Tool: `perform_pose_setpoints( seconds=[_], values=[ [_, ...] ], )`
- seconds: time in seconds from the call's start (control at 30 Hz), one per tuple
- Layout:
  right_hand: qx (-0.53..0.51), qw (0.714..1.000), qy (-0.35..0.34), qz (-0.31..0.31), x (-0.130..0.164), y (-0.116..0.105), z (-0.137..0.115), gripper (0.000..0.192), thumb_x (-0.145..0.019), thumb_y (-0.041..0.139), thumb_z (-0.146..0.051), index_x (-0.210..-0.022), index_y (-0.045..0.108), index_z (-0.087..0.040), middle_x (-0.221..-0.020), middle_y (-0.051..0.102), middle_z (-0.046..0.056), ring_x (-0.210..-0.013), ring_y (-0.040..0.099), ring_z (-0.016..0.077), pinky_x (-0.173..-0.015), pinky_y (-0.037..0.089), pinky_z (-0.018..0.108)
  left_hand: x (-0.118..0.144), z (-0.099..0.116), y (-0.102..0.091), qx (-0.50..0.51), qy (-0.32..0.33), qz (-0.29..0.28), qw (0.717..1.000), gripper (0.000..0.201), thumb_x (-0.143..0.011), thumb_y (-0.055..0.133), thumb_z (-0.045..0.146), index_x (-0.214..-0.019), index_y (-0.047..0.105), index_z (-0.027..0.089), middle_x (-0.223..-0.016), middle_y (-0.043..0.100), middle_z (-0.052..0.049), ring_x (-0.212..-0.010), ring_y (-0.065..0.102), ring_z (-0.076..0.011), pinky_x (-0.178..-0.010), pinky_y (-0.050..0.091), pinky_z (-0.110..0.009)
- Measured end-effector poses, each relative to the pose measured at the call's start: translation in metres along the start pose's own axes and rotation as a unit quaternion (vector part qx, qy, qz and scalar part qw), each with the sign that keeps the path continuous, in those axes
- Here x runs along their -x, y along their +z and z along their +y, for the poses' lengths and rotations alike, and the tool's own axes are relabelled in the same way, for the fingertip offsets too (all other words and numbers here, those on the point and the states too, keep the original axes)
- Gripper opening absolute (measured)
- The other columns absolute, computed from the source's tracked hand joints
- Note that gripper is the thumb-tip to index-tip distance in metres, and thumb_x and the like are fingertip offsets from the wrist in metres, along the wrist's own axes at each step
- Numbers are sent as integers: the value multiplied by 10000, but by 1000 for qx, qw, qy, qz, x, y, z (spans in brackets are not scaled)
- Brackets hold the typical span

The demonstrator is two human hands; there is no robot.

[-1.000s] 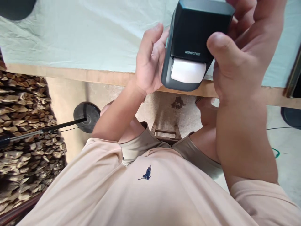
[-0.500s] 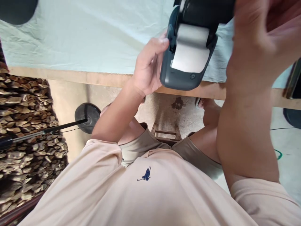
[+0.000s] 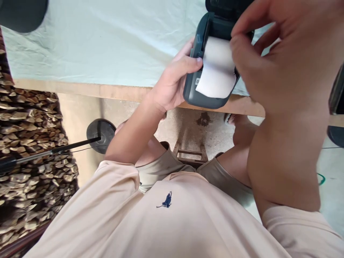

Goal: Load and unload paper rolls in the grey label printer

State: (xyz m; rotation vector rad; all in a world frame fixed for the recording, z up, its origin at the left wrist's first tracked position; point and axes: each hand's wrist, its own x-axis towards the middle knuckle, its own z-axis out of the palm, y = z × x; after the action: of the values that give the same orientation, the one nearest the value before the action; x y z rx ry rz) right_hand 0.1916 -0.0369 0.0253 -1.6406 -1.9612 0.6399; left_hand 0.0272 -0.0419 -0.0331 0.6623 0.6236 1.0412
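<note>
My left hand [image 3: 177, 73] grips a dark portable receipt printer [image 3: 192, 95] from its left side, thumb on the rim. The printer's cover [image 3: 225, 8] is lifted back at the top. Inside the compartment sits a white paper roll [image 3: 219, 52], its loose end hanging over the front of the body. At the roll's right edge, the thumb and forefinger of my right hand [image 3: 274, 46] are pinched together. The hand hides the printer's right side, so the exact contact is hard to see.
A pale green cloth [image 3: 107, 43] covers the table, whose wooden edge [image 3: 80, 89] runs below the printer. A dark round object [image 3: 24, 12] is at upper left, a dark device [image 3: 337, 91] at far right. Stacked firewood [image 3: 32, 143] and a stand's round base [image 3: 100, 134] are at left.
My right hand has come down from the cover to the right edge of the paper roll. The cover now sits farther back, and more of the compartment shows. The left hand keeps its hold.
</note>
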Motion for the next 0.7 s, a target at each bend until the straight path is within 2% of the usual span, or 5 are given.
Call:
perform_pose_setpoints(
  seconds=[0.07,0.13,0.37,0.57,0.7],
  values=[
    [141,989,26,-46,3,-3,-9,347,-846,491,-283,-1132,680,-232,-1061,670,19,-971,653,257,-959,528,512,3,1,2,-18,-16,4,1000,203,-856,486,179,-1025,590,220,-887,641,4,-760,624,-118,-684,532,-227],
    [183,976,74,-87,4,-4,-15,422,-829,530,-263,-1239,627,-280,-1177,660,7,-1078,644,311,-1000,514,586,5,3,3,-30,-23,14,999,186,-856,542,223,-1022,615,269,-887,625,-6,-757,603,-136,-653,529,-235],
    [180,975,81,-101,4,-1,-18,541,-786,633,-238,-1311,554,-344,-1281,627,-33,-1271,576,321,-1116,469,598,5,5,6,-62,-28,12,998,235,-813,533,192,-1035,601,224,-895,613,-9,-745,603,-119,-632,503,-213],
    [251,959,68,-114,3,2,-13,423,-812,601,-304,-1233,610,-347,-1095,664,52,-1156,603,429,-897,505,702,-3,-8,2,-47,-3,45,998,269,-781,469,263,-1012,603,228,-844,595,-1,-616,535,-80,-550,371,-217],
    [238,961,76,-120,1,2,-13,435,-818,620,-298,-1250,582,-320,-1095,641,54,-1167,593,414,-936,498,698,-3,-7,-5,-52,-16,15,998,290,-799,460,208,-1047,610,226,-837,595,5,-639,576,-83,-584,424,-210]
  ],
)
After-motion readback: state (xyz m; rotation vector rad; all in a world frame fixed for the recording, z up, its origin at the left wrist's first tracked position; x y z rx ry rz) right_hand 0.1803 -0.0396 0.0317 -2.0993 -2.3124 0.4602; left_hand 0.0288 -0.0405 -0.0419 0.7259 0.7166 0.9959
